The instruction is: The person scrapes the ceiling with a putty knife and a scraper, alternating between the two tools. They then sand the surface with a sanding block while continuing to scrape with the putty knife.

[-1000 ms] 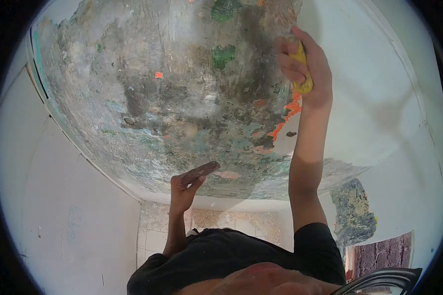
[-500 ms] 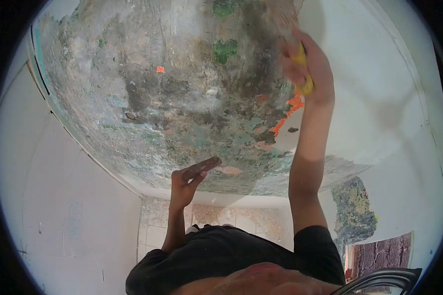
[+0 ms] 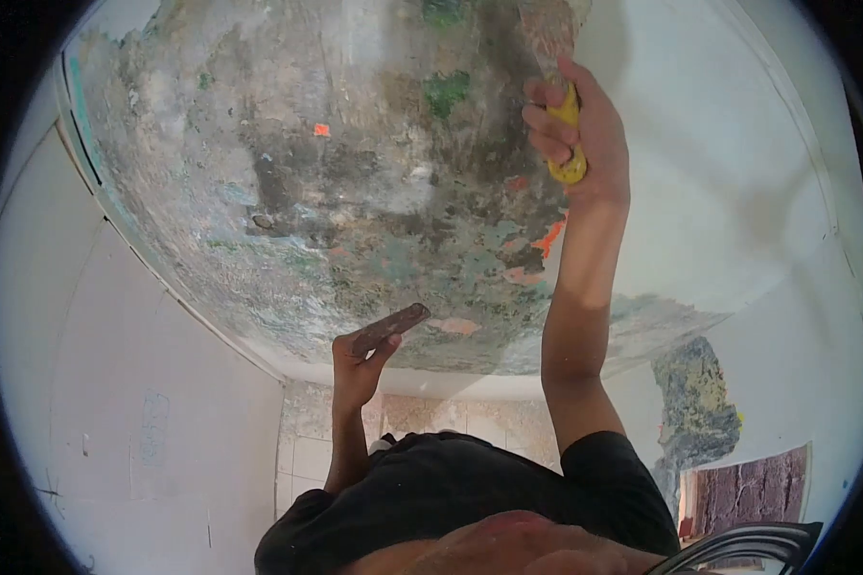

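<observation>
My right hand is wrapped round the yellow handle of a putty knife. The broad, smeared blade of the knife points up and overlaps the stained wall near the edge of its white area. Lower down, my left hand grips a dusty brown flat bar, its thumb along the near side. That bar slants up to the right in front of the wall's lower part. Its exact kind does not show.
Smooth white wall spreads to the right, with an orange patch along its ragged border. A pale side wall stands at left. Below lies a tiled floor with debris. A dark rough patch and a brown opening are at lower right.
My right hand and the putty knife have shifted a little left over the wall, covering part of the orange patch. My left hand keeps its hold on the bar, almost unmoved.
</observation>
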{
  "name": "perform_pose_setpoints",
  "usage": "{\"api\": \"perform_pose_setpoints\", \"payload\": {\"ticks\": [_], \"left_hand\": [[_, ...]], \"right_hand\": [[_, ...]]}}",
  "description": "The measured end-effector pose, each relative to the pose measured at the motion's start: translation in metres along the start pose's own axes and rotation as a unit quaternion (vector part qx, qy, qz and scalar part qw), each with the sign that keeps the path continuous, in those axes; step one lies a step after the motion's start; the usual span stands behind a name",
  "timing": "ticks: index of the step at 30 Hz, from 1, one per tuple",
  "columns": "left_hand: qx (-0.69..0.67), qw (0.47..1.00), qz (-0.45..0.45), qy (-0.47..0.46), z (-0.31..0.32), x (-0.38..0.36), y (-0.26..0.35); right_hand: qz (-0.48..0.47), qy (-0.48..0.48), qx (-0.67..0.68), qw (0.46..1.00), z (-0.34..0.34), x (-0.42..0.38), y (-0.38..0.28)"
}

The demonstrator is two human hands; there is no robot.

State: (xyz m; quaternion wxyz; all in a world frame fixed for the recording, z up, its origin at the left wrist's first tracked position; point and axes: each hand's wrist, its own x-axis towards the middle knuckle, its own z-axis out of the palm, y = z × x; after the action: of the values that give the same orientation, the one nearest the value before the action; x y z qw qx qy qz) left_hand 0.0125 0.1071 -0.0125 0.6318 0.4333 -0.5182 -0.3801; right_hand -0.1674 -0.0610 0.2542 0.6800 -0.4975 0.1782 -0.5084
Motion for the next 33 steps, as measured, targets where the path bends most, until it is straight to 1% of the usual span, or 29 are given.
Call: {"api": "perform_pose_setpoints", "payload": {"ticks": [2, 3, 6, 8, 11, 12, 14, 17, 20, 21, 23, 26, 27, 29, 30, 32, 33], "left_hand": [[-0.027, 0.999, 0.022, 0.004, -0.004, -0.001, -0.006], [-0.04, 0.999, 0.033, 0.003, -0.005, 0.001, -0.008], [-0.06, 0.998, 0.014, 0.0, -0.003, 0.006, -0.007], [-0.05, 0.999, 0.017, -0.004, -0.003, 0.004, -0.005], [-0.018, 1.0, 0.01, -0.001, -0.001, 0.008, 0.004], [-0.004, 1.0, -0.001, -0.001, -0.001, 0.006, 0.006], [-0.018, 1.0, -0.009, -0.003, -0.003, 0.004, 0.005], [-0.016, 1.0, 0.002, 0.006, -0.006, 0.004, 0.001], [-0.005, 1.0, -0.005, 0.019, -0.01, 0.004, -0.012], [-0.003, 1.0, -0.013, 0.024, -0.01, 0.003, -0.013], [0.01, 1.0, 0.001, 0.014, -0.012, 0.004, -0.009], [0.017, 0.999, -0.002, 0.027, -0.018, 0.0, -0.015], [0.016, 0.999, -0.008, 0.033, -0.017, 0.0, -0.016], [0.009, 0.999, 0.01, 0.032, -0.016, 0.003, -0.011], [0.006, 0.999, 0.017, 0.031, -0.015, 0.003, -0.008], [0.018, 0.999, -0.01, 0.028, -0.017, 0.001, -0.011], [0.023, 0.999, -0.023, 0.027, -0.018, 0.0, -0.012]], "right_hand": [[0.02, -0.043, 0.024, 0.999, -0.007, 0.006, -0.003], [0.009, -0.041, 0.019, 0.999, -0.002, 0.009, -0.004], [-0.011, -0.027, 0.022, 0.999, 0.0, 0.007, -0.002], [-0.008, -0.037, 0.046, 0.998, -0.007, 0.007, 0.009], [-0.044, -0.055, 0.04, 0.997, 0.009, 0.02, -0.003], [-0.045, -0.04, 0.04, 0.997, 0.01, 0.019, -0.001], [-0.048, -0.007, 0.041, 0.998, 0.011, 0.01, 0.009], [-0.035, 0.004, 0.068, 0.997, 0.0, 0.003, 0.026], [-0.01, -0.071, 0.116, 0.991, 0.005, 0.017, 0.012], [-0.012, -0.043, 0.117, 0.992, 0.006, 0.015, 0.016], [-0.016, 0.01, 0.117, 0.993, 0.009, 0.011, 0.029], [0.007, -0.04, 0.146, 0.988, 0.0, 0.013, 0.034], [0.004, -0.046, 0.139, 0.989, 0.002, 0.015, 0.03], [-0.004, -0.057, 0.123, 0.991, 0.008, 0.021, 0.02], [-0.003, -0.037, 0.124, 0.992, 0.006, 0.018, 0.023], [-0.001, -0.003, 0.127, 0.992, 0.004, 0.01, 0.035], [0.011, -0.028, 0.134, 0.99, 0.0, 0.009, 0.037]]}}
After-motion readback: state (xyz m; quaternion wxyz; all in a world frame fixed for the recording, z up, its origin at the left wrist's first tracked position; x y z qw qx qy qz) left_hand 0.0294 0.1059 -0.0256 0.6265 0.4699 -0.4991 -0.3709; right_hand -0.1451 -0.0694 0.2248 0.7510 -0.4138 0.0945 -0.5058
